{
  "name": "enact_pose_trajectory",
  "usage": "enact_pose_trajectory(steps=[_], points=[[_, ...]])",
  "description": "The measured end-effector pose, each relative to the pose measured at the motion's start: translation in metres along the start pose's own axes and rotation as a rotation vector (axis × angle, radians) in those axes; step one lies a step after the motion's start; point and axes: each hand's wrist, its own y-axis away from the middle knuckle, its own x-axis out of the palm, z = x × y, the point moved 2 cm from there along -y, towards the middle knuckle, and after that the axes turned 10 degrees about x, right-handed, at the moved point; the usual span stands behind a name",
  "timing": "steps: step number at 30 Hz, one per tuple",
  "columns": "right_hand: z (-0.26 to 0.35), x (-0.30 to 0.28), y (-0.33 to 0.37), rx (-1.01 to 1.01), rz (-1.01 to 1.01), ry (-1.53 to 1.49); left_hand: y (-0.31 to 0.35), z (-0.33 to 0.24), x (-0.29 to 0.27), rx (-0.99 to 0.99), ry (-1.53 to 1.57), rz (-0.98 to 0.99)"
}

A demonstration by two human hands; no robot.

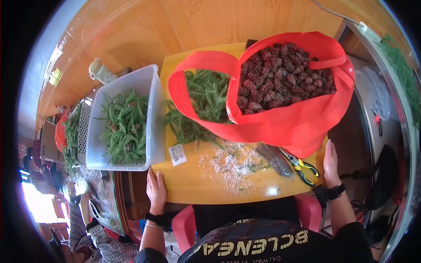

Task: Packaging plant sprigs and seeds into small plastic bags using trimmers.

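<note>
My left hand (156, 187) rests at the left front edge of the yellow table (210, 193), fingers stretched out and holding nothing. Just beyond it stands a translucent plastic bin (155, 118) with green pine sprigs (126, 122) and a few cones among them. At the table's right edge my right hand (331, 163) points upward, open, its fingers beside the red bag (302, 131). That bag is full of brown pine cones (280, 79). Yellow-and-black pliers (301, 165) and a bundle of thin dark wires (275, 158) lie in front of the bag.
More green sprigs (212, 94) lie behind the bag's handle. White flakes (232, 168) and a white label (177, 154) are on the tabletop. At the left, a co-worker's checked sleeve (101, 241) shows by another table. A dark bag (386, 171) sits at the right.
</note>
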Motion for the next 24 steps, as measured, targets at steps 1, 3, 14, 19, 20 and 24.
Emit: enact_pose_trajectory(steps=[1, 3, 14, 19, 20, 24], points=[[0.005, 0.0, 0.002, -0.018, -0.006, -0.006, -0.003, -0.007, -0.003, -0.025, 0.014, 0.008], [0.007, 0.001, 0.001, -0.047, -0.012, -0.021, 0.0, -0.01, -0.002, -0.042, 0.042, 0.006], [-0.041, 0.0, -0.036, -0.103, 0.076, -0.211, -0.015, 0.023, -0.054, -0.449, 1.663, -0.299], [-0.024, 0.002, -0.028, -0.058, 0.084, -0.142, -0.049, 0.023, -0.103, -0.66, 1.683, -0.094], [-0.025, 0.004, -0.029, -0.055, 0.081, -0.106, -0.055, 0.03, -0.106, -0.569, 1.677, 0.1], [-0.015, 0.002, -0.021, -0.069, 0.099, -0.09, -0.076, 0.021, -0.114, -0.74, 1.786, 0.056]])
